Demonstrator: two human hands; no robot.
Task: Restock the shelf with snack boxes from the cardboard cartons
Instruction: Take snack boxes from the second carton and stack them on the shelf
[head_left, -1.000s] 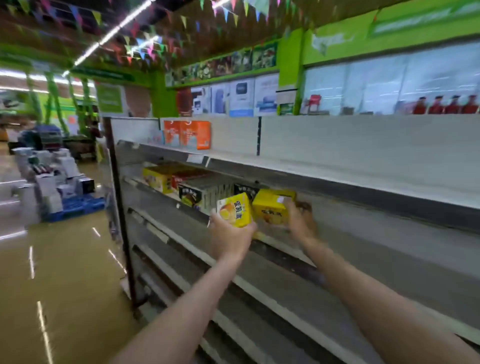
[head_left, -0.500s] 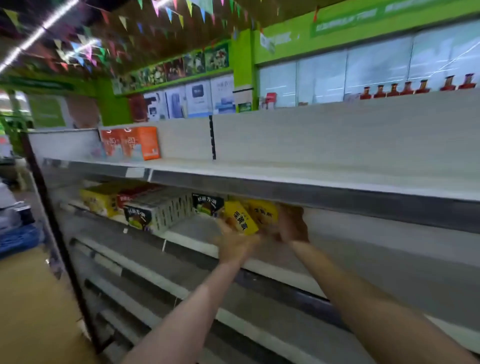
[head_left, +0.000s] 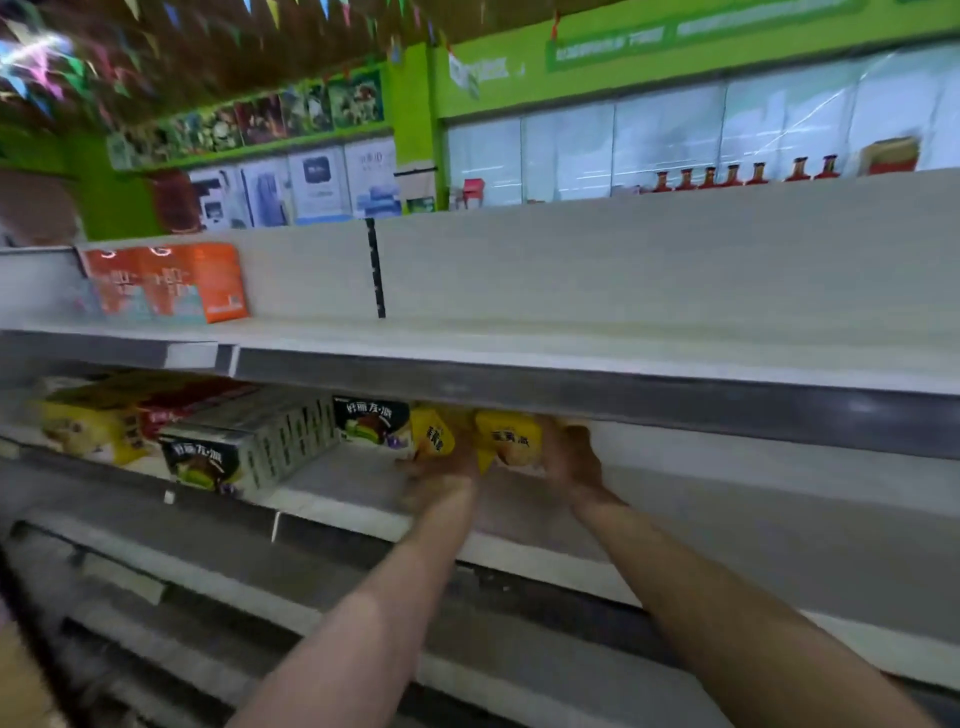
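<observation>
Both arms reach under the upper shelf board into the second shelf (head_left: 363, 499). My left hand (head_left: 441, 475) grips a yellow snack box (head_left: 434, 434), held tilted just right of a dark snack box (head_left: 371, 421). My right hand (head_left: 574, 460) holds a second yellow snack box (head_left: 511, 434) from its right side, close beside the first. Whether the yellow boxes rest on the shelf board is hidden by my hands. No cardboard carton is in view.
Left on the same shelf lie a grey-and-dark box (head_left: 244, 449), red boxes (head_left: 182, 402) and yellow boxes (head_left: 88, 426). Orange boxes (head_left: 171, 283) stand on the top shelf (head_left: 571, 343). The shelf stretches bare to the right. Lower shelves (head_left: 260, 597) run below.
Both hands have carried the yellow boxes forward, in under the upper shelf board beside the dark box. My view has swung right and closer to the shelf.
</observation>
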